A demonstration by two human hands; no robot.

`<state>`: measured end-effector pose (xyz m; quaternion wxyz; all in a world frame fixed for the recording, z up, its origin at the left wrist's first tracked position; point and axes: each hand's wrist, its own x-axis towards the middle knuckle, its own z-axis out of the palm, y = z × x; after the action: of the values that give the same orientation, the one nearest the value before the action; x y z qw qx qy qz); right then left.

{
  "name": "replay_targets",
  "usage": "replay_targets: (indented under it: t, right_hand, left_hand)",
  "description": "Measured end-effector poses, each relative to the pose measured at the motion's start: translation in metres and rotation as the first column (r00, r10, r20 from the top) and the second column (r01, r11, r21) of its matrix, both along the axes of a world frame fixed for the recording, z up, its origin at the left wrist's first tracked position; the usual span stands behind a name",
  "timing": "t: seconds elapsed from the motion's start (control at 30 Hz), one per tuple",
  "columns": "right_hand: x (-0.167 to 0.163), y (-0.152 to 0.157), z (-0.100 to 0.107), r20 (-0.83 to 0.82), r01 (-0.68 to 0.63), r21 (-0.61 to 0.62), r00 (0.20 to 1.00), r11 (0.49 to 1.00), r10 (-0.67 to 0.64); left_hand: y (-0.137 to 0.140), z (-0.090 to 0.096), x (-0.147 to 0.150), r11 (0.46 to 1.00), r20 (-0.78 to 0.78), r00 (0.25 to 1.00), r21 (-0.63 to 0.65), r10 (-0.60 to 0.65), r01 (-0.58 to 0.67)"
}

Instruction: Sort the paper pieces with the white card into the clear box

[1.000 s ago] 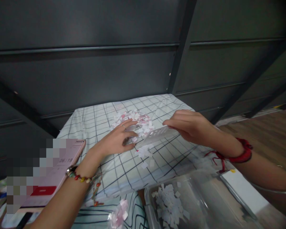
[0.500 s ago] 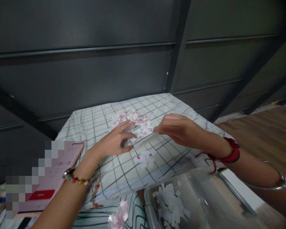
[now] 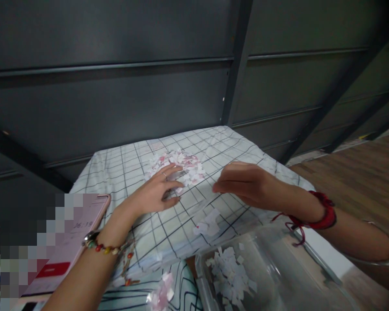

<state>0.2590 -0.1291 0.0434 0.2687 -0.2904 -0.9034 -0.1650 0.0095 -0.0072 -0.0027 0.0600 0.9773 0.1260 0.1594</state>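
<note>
A heap of small white and pink paper scraps (image 3: pixel 194 170) lies on the checked cloth (image 3: pixel 214 142). My left hand (image 3: pixel 155 190) rests at the heap's near left side, its fingers spread and a ring on one of them. To the right of the heap, my right hand (image 3: pixel 243 183) is held over the cloth with fingers pressed together; what they hold, if anything, is hidden. Between my hands and my body lies a smaller group of white scraps (image 3: pixel 209 222), one with a red mark. A faint clear strip, perhaps plastic, shows between my hands.
At the near right sits a clear plastic box (image 3: pixel 266 255) with white scraps (image 3: pixel 231 276) inside. A pink-edged phone (image 3: pixel 81 229) stands at the left. Pinkish crumpled scraps (image 3: pixel 162 291) lie on the patterned fabric nearest me. Dark panels (image 3: pixel 116 103) rise behind the cloth.
My right hand has moved slightly right and down, towards me. The smaller group of scraps has shifted nearer to the box and bunched together. My left hand has hardly moved.
</note>
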Motion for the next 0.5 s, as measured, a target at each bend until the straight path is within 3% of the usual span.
replay_targets:
  t: [0.17, 0.33, 0.5]
  right_hand:
    - [0.007, -0.014, 0.001, 0.062, 0.000, -0.043, 0.998, 0.999, 0.003]
    - [0.013, -0.042, 0.016, 0.099, 0.107, -0.046, 0.990, 0.993, -0.102]
    - [0.019, -0.060, 0.019, 0.085, 0.164, -0.073, 0.984, 0.984, -0.158]
  left_hand:
    - [-0.009, 0.002, 0.007, 0.999, -0.036, 0.999, -0.014, -0.032, 0.031]
    - [-0.016, -0.002, 0.013, 0.993, 0.006, 0.994, -0.027, -0.112, 0.113]
    - [-0.014, -0.002, 0.013, 0.996, 0.000, 0.996, -0.002, -0.084, 0.084]
